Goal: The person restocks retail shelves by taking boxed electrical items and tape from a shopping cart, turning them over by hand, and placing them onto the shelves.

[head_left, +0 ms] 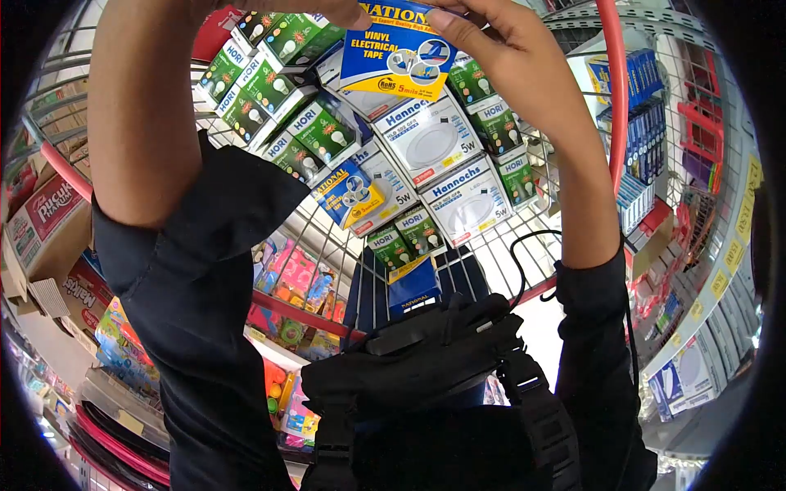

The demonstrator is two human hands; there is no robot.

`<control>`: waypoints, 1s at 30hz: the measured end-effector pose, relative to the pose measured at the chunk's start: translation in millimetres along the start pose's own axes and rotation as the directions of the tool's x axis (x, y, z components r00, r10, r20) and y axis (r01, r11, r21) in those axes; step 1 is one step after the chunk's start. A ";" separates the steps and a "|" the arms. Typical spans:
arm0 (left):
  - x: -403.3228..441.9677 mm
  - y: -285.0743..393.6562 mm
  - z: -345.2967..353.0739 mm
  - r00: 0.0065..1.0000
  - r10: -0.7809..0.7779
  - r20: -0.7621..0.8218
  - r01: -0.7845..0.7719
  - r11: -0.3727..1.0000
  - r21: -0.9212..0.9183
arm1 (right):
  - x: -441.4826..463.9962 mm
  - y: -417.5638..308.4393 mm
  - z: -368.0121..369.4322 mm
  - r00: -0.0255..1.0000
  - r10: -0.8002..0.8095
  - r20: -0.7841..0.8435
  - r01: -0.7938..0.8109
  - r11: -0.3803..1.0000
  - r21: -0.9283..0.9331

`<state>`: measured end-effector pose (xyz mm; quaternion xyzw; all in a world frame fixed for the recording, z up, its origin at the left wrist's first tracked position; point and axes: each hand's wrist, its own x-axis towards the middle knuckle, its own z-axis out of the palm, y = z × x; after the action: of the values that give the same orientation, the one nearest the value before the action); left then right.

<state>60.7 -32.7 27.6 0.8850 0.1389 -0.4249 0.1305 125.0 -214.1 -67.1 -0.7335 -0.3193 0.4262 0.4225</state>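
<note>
A blue and yellow box of vinyl electrical tape (395,61) is held up at the top centre of the view. My left hand (323,8) grips its left upper side, mostly cut off by the frame's top edge. From the right, my right hand (503,41) has its thumb on the box's upper front face. Beneath lie white Hannochs lamp boxes (434,147) and green HORI bulb boxes (322,131) inside a wire shopping cart (327,237). Another blue and yellow tape box (348,194) rests tilted among them, and a blue box (413,284) sits nearest my body.
Red cart rails (614,98) run along both sides. Shelves on the right hold blue packages (643,98) and price labels (733,245). On the left are cardboard cartons (49,221) and colourful packaged goods (295,274). A black bag (409,352) hangs at my chest.
</note>
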 end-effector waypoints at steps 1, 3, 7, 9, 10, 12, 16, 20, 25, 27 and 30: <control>-6.6 3.6 9.0 0.996 0.016 -0.084 -0.012 0.999 0.049 | -0.3 2.4 0.6 0.999 -0.038 -0.001 0.038 0.999 0.019; -9.8 6.1 11.7 0.992 0.048 -0.118 -0.037 0.995 0.093 | 1.4 11.4 2.4 0.994 -0.108 0.000 0.108 0.993 0.039; -5.0 8.8 0.0 0.997 0.053 0.058 -0.056 0.997 0.048 | -0.4 13.5 2.8 0.985 -0.170 0.008 0.170 0.986 0.003; -0.6 14.5 -6.1 0.990 -0.010 0.140 0.005 0.999 0.038 | -1.4 12.6 2.4 0.986 -0.164 0.011 0.164 0.986 0.020; 2.1 22.0 -10.3 0.981 -0.064 0.185 0.057 0.997 0.044 | 0.8 18.0 3.8 0.987 -0.158 0.012 0.157 0.986 0.057; -0.8 24.7 -11.7 0.981 -0.067 0.183 0.059 0.997 0.048 | -2.0 17.7 3.0 0.984 -0.176 0.003 0.175 0.983 0.056; -7.2 30.7 -16.8 0.978 -0.080 0.195 0.073 0.997 0.041 | -14.1 9.5 5.1 0.977 -0.211 -0.038 0.212 0.977 0.009; -15.1 21.0 -12.5 0.987 0.013 0.160 -0.022 0.998 0.053 | -9.5 22.7 9.5 0.973 -0.232 -0.017 0.233 0.968 0.094; -21.5 19.4 -8.6 0.993 0.058 0.101 -0.065 0.996 0.059 | -16.7 10.6 10.7 0.969 -0.243 -0.051 0.248 0.961 0.121; -22.9 18.2 -7.8 0.992 0.078 0.096 -0.082 0.996 0.036 | -10.5 30.3 12.7 0.954 -0.295 -0.059 0.301 0.942 0.148; -20.6 18.1 -8.8 0.991 0.071 0.114 -0.071 0.997 -0.005 | -12.6 26.3 9.1 0.978 -0.208 -0.020 0.209 0.968 0.140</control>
<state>61.0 -49.1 51.3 0.8636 0.0998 -0.4698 0.1534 114.2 -232.9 -88.6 -0.6653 -0.3626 0.3988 0.5166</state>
